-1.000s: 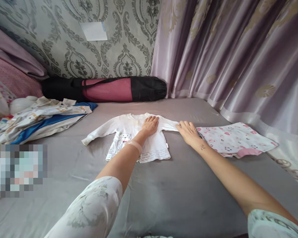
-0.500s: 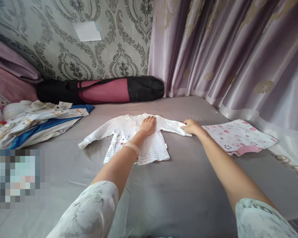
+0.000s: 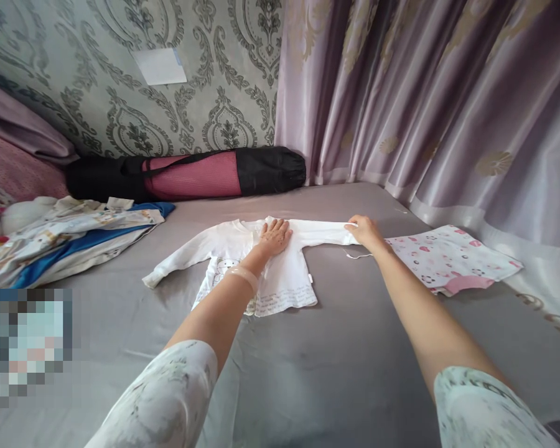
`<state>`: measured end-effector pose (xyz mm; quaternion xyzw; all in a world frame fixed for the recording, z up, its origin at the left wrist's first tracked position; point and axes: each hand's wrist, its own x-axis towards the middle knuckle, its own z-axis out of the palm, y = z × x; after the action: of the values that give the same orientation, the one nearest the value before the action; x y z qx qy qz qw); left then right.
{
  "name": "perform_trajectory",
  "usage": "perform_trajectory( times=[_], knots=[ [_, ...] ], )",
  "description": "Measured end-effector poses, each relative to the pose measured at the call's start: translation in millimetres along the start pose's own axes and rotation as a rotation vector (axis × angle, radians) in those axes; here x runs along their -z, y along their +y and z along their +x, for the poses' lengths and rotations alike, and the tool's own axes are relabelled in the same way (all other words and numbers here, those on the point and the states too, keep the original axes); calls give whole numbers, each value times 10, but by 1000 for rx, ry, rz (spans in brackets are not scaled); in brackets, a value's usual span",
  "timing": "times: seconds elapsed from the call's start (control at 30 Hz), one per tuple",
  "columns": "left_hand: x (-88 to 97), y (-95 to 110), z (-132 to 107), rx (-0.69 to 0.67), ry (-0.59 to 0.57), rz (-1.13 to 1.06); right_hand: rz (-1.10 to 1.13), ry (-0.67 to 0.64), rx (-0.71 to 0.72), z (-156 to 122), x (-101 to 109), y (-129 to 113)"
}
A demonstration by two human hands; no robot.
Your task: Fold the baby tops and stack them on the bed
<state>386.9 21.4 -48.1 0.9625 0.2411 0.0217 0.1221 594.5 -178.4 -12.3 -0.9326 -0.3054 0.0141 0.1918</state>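
A small white long-sleeved shirt [image 3: 287,280] lies spread out on the grey bed sheet [image 3: 336,367], with a bear drawing on its front partly hidden by my forearm. My left hand [image 3: 275,236] rests flat on the upper chest of the shirt, fingers extended. At the cuff of the sleeve on the right, my right hand [image 3: 364,231] pinches the fabric and holds that sleeve straight out sideways. The other sleeve [image 3: 177,252] slants down to the left, untouched. Just below my right hand a thin pale string [image 3: 357,255] lies on the sheet.
To the right lies a white garment with pink prints [image 3: 452,255]. A heap of clothes [image 3: 88,233] sits at the left. Along the wall lies a black and pink rolled bag [image 3: 191,174]. Purple curtains [image 3: 401,93] hang at the right. A blurred patch [image 3: 32,345] covers the lower left.
My right hand has drawn the sleeve up and straightened it, so it now runs level. My left hand stays pressed on the chest. The string below the cuff has come into sight.
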Motion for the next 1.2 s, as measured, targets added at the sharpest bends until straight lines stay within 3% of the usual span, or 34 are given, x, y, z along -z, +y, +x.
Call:
perform_trajectory(
  times=[0.2,0.43,0.57,0.67,0.8,0.93,1.2],
  knots=[
    [11,45,-14,8,-15,-3,-307,-88,27,-184,-50,-101],
    [1,60,-40,2,7,12,-481,-19,37,-206,-83,-202],
    [1,74,-52,-2,8,21,-425,32,216,-280,-191,-559],
    [0,71,-55,-3,9,28,-219,-89,447,-393,-393,-959],
    [6,62,-59,-6,-29,80,-58,-319,434,-519,-627,-1306],
    [22,70,-69,-2,-29,69,-45,-332,409,-549,-662,-1269],
    [-41,52,-36,6,21,16,-207,-285,357,-499,-547,-846]
  ],
)
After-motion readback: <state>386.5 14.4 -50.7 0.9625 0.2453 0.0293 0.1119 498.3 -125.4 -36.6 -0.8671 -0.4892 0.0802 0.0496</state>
